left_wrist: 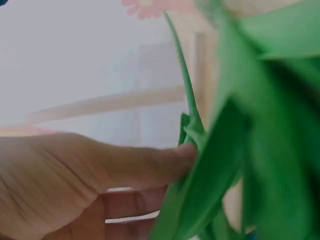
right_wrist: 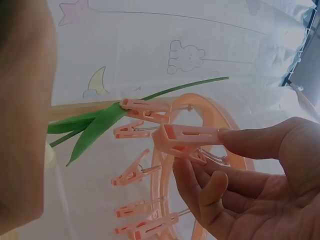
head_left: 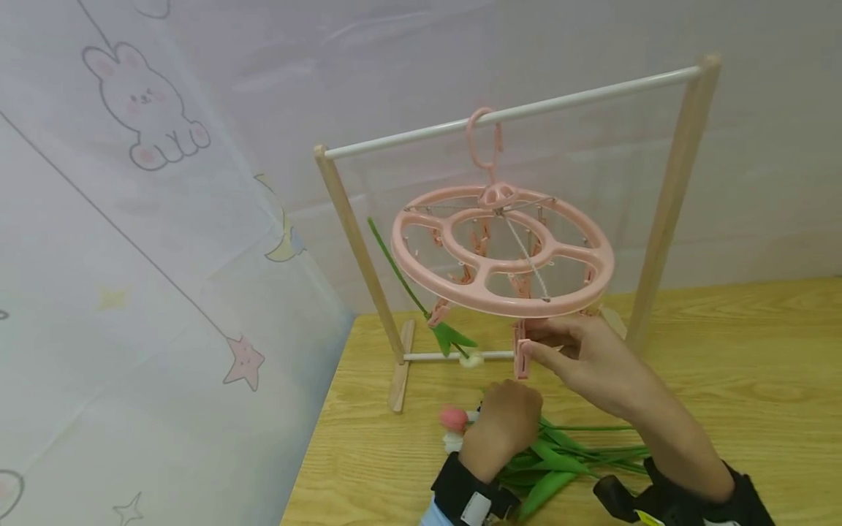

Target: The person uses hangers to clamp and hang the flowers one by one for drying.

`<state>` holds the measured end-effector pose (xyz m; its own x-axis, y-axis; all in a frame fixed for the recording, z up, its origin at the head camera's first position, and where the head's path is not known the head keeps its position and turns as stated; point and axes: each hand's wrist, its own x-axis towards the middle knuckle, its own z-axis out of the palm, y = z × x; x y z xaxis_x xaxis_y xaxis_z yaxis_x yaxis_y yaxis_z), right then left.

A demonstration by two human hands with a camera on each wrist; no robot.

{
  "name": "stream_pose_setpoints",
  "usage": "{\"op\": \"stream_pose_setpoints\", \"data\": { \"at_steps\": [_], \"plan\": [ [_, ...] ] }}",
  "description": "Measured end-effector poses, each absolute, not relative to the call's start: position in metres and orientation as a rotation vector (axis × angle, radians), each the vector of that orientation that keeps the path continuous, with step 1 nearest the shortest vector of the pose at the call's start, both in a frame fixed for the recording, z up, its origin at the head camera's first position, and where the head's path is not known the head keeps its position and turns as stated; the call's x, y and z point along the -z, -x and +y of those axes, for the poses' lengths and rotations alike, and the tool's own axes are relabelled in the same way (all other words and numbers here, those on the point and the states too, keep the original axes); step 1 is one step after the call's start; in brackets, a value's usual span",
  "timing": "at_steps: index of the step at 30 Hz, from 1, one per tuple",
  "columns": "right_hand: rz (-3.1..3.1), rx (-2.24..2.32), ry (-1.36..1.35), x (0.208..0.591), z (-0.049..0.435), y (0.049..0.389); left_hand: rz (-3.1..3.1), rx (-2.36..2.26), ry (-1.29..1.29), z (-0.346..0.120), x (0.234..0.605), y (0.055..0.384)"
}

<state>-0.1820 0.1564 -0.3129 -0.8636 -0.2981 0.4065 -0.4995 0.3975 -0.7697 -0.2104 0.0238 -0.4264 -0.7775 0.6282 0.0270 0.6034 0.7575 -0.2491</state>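
My right hand [head_left: 585, 358] pinches a pink clothespin [head_left: 522, 354] between thumb and fingers; it hangs from the front rim of a round pink clip hanger [head_left: 447, 288]. In the left wrist view, my left hand [left_wrist: 100, 175] pinches a green flower stem [left_wrist: 186, 75] where its leaves [left_wrist: 210, 185] begin; its bloom is hidden. This hand is below the clothespin, over a bunch of flowers with green leaves [head_left: 552, 460]. Another flower [head_left: 450, 337] hangs bloom-down from a clothespin [right_wrist: 145, 105] at the hanger's left, its whitish bloom [head_left: 471, 359] lowest.
The hanger hooks onto the white bar [head_left: 592, 95] of a wooden-legged rack [head_left: 674, 197] on the wood-grain table [head_left: 743, 380]. Several other pink clothespins [right_wrist: 132, 172] dangle from it. A pink bloom [head_left: 454, 418] lies left of my left hand. A patterned sheet [head_left: 164, 292] covers the wall.
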Motion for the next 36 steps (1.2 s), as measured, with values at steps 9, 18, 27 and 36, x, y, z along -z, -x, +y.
{"op": "stream_pose_setpoints", "data": {
  "at_steps": [9, 18, 27, 36],
  "plan": [
    [-2.429, -1.365, -0.745, 0.309, 0.163, 0.182, -2.977, 0.146, 1.095, -0.018, 0.385, 0.212],
    [-2.443, -1.345, -0.762, 0.305, 0.168, 0.179, -3.063, 0.304, 1.047, -0.046, 0.363, 0.207],
    [-2.497, -1.228, -0.65, 0.304, 0.173, 0.171, -3.118, 0.445, 1.006, -0.059, 0.357, 0.204],
    [-2.529, -1.364, -0.649, 0.301, 0.183, 0.172, -3.082, 0.674, 1.095, -0.082, 0.355, 0.212]
  ]
}}
